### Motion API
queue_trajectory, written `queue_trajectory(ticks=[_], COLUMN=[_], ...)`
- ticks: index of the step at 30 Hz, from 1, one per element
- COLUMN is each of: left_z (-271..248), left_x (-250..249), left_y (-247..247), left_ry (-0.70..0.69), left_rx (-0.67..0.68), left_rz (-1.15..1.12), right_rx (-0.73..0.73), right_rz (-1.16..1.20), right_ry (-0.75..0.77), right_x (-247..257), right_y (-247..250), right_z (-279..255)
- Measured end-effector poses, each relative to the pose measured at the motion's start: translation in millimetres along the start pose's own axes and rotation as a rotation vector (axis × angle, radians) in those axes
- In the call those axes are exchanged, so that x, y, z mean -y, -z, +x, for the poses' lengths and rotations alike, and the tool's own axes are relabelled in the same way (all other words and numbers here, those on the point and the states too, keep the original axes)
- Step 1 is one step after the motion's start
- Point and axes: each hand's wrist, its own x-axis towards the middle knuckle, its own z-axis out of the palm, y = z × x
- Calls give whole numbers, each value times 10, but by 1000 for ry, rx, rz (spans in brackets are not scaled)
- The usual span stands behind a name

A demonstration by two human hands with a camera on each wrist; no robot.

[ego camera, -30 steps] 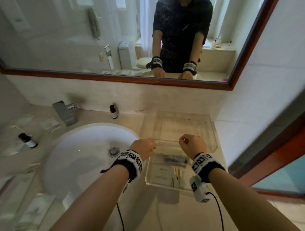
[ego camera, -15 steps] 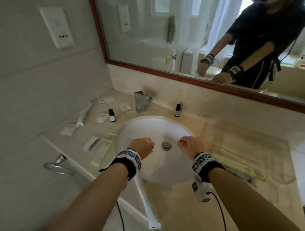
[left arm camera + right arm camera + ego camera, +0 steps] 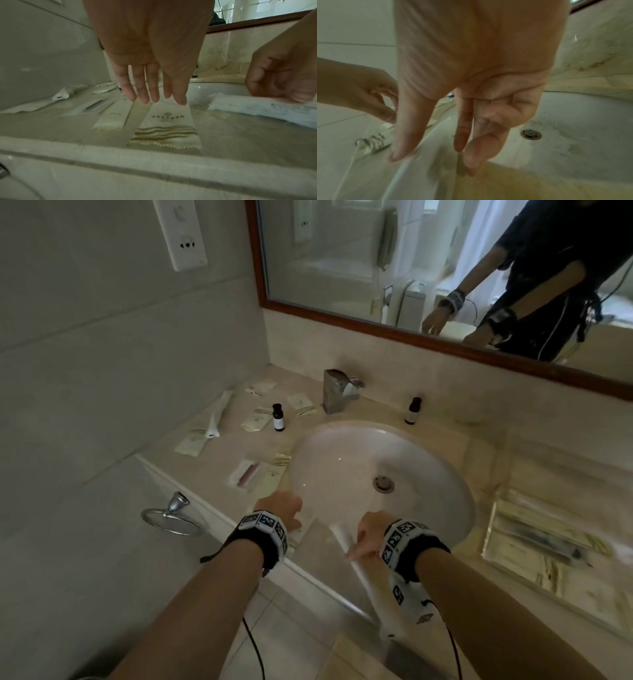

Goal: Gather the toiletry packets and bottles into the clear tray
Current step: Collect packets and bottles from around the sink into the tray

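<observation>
A long white packet [image 3: 368, 590] lies across the counter's front edge and overhangs it. My right hand [image 3: 363, 539] holds it near its far end, thumb on one side and fingers on the other [image 3: 429, 162]. In the left wrist view the long white packet [image 3: 257, 111] lies under the right hand [image 3: 281, 81]. My left hand [image 3: 281, 513] reaches down with straight fingers [image 3: 142, 94], their tips at the end of a cream packet with wavy stripes [image 3: 167, 121]. The clear tray [image 3: 491, 529], at the right, holds several packets. Two dark bottles [image 3: 278, 417] [image 3: 412, 410] stand behind the sink.
The white sink basin [image 3: 376, 460] fills the middle, with the tap [image 3: 337, 392] behind it. Several packets [image 3: 255, 475] [image 3: 191, 443] lie on the counter to its left, by the tiled wall. A towel ring [image 3: 174, 518] hangs below the counter edge.
The head view swung left from the tray to the sink. Both hands came from the tray to the counter's front edge. The left fist opened; the right hand took hold of the long packet.
</observation>
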Motion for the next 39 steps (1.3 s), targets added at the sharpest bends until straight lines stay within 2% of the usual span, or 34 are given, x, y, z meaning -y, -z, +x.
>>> queue_trajectory(ticks=[2,7,10,12,19,22,26,31,37,39], left_z=[4,29,51,64,144,217,308,355,428,437], left_x=[8,-17,-21,1,-177,-410,-907,-1686,-2583,-2852], left_y=[-144,-332,-309,-313,39,335,675,861,836,778], left_ry=[27,88,208,232,90,4,-125,-295,-473,-537], left_rx=[34,-2,-39,-58,-217,-325,-363,-321,-191,-156], left_rz=[-7,-103,-258,-360,-649,-661,-647,-647,-408,-268], right_rx=[-7,-101,-154,-162,-286,-398,-521,-650,-682,-686], right_rz=[-16,-52,-16,3,100,118,93,63,-42,-67], right_ry=[-11,-50,-72,-78,-91,-114,-160,-301,-395,-419], right_x=[39,37,38,38,-186,-365,-774,-1472,-2282,-2491], right_y=[-68,-223,-259,-264,-59,157,424,632,769,760], right_z=[29,107,60,37,-50,-249,-586,-890,-1116,-1160])
